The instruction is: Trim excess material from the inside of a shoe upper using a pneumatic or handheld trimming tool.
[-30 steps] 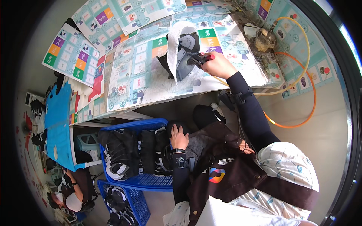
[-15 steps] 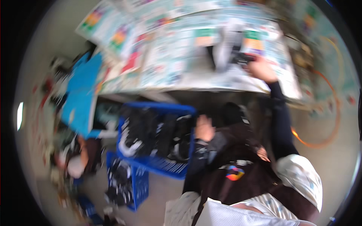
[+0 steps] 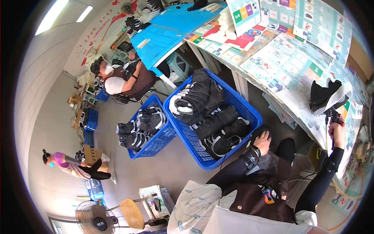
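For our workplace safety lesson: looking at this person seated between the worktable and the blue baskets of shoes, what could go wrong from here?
1. The black shoe stands near the table edge while the right hand holds a small tool beside it; a nudge might tip it off.
2. The left hand reaches sideways to the heaped blue basket while the head is turned away from the tool hand, so the tool could slip.

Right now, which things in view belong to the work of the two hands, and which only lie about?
In hand:
- left hand on a black shoe in the big blue basket
- right hand holding a small tool by the black shoe on the table

Lying about:
- smaller blue basket
- fan
- yellow chair
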A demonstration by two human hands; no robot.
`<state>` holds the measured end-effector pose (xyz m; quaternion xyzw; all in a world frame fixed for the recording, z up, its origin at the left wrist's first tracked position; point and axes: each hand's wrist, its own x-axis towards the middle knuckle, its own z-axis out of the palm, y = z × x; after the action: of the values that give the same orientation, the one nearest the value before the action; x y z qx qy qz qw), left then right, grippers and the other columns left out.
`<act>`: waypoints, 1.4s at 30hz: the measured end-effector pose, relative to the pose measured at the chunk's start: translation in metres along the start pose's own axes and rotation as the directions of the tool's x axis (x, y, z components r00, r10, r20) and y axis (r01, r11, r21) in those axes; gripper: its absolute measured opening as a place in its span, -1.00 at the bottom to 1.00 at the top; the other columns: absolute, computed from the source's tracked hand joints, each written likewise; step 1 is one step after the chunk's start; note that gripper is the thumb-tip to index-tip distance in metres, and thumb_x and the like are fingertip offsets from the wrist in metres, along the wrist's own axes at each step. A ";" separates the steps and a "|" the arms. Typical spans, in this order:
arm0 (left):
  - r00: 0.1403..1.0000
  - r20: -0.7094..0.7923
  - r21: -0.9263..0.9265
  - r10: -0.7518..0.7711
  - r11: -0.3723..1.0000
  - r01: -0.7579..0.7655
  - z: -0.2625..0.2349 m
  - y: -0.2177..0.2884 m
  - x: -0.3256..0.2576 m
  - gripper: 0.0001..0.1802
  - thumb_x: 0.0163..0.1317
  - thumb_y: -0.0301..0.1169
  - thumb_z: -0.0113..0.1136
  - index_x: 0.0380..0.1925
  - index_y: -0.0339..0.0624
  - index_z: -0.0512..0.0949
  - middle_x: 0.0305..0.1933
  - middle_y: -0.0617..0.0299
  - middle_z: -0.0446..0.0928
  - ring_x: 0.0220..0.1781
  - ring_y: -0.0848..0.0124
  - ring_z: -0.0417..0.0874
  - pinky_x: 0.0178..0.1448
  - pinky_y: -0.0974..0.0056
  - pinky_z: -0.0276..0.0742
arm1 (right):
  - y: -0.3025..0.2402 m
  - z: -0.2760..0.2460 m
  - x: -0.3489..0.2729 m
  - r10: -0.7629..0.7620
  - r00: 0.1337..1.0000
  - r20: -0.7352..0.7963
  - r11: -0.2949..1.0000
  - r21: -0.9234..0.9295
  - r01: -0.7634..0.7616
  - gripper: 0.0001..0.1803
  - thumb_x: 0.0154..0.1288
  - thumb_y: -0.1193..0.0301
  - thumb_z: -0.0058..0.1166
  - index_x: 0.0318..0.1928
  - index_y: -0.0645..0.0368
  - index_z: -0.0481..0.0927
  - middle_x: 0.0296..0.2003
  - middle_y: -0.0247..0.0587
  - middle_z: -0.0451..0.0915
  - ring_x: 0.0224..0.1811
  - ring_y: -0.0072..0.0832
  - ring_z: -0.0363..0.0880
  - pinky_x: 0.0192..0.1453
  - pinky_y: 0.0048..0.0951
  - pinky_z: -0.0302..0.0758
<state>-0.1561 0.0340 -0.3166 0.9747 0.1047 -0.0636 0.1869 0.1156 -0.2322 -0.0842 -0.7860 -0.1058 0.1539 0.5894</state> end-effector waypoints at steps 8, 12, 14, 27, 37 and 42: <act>0.798 -0.504 -0.614 -0.331 0.787 -0.062 -0.091 0.028 -0.003 -0.11 0.36 -0.46 0.27 0.60 -0.25 0.04 -0.42 0.14 0.65 -0.47 0.17 0.69 -0.33 0.14 0.60 | -0.028 -0.008 -0.025 0.035 0.999 -0.041 0.972 -0.233 -0.043 -0.62 -0.10 0.51 0.00 -0.16 0.22 0.63 -0.48 -0.31 0.64 -0.66 -0.54 0.44 -0.63 -0.50 0.24; 0.615 -0.666 -0.701 -0.421 0.635 -0.325 -0.173 0.014 -0.030 -0.18 0.47 -0.55 0.17 0.62 -0.24 0.00 -0.49 0.30 0.47 -0.48 0.56 0.51 -0.37 0.38 0.51 | -0.045 0.011 -0.033 0.041 0.999 0.004 0.982 -0.185 -0.040 -0.58 -0.07 0.43 0.02 -0.11 0.20 0.66 -0.41 -0.33 0.71 -0.41 -0.55 0.55 -0.51 -0.47 0.31; 0.575 -0.705 -0.704 -0.415 0.508 -0.496 -0.211 0.021 -0.041 -0.17 0.48 -0.57 0.15 0.64 -0.20 -0.02 -0.49 0.30 0.46 -0.49 0.56 0.50 -0.39 0.43 0.48 | -0.040 0.003 -0.032 0.044 0.999 -0.010 0.983 -0.180 -0.045 -0.60 -0.06 0.46 0.03 -0.12 0.19 0.66 -0.39 -0.32 0.72 -0.39 -0.55 0.56 -0.53 -0.49 0.30; -0.302 -0.953 0.286 -0.034 0.231 -0.930 -0.387 0.095 -0.204 -0.53 0.49 -0.10 0.14 0.19 -0.21 0.53 -0.35 0.09 0.62 -0.48 0.13 0.58 -0.36 0.02 0.48 | -0.028 0.023 -0.028 -0.043 0.997 0.062 0.998 -0.041 0.045 -0.63 -0.04 0.57 0.02 -0.16 0.34 0.68 -0.36 -0.12 0.73 -0.29 -0.32 0.72 0.00 -0.38 0.59; 0.647 -0.725 -0.686 -0.237 0.343 -0.642 -0.392 0.094 -0.022 -0.30 0.47 -0.35 0.24 0.47 -0.49 0.23 -0.31 0.28 0.62 -0.40 0.57 0.61 -0.34 0.45 0.51 | -0.022 -0.022 -0.037 0.035 0.999 -0.041 0.985 -0.166 -0.041 -0.58 -0.06 0.47 -0.05 -0.14 0.23 0.68 -0.39 -0.27 0.75 -0.35 -0.51 0.65 -0.55 -0.50 0.35; 0.523 -0.764 -0.046 0.377 0.777 -0.628 -0.356 0.195 0.128 0.01 0.13 0.02 0.47 0.43 -0.42 0.32 0.47 -0.36 0.34 0.49 -0.29 0.35 0.50 -0.29 0.31 | -0.028 -0.003 -0.024 0.013 0.999 0.051 0.987 -0.160 -0.004 -0.59 -0.08 0.47 -0.05 -0.16 0.25 0.65 -0.40 -0.24 0.73 -0.28 -0.41 0.64 -0.29 -0.46 0.45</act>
<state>0.0423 0.0148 0.0593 0.8617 -0.1124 0.3978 0.2944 0.0952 -0.2351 -0.0534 -0.8268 -0.1298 0.1679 0.5210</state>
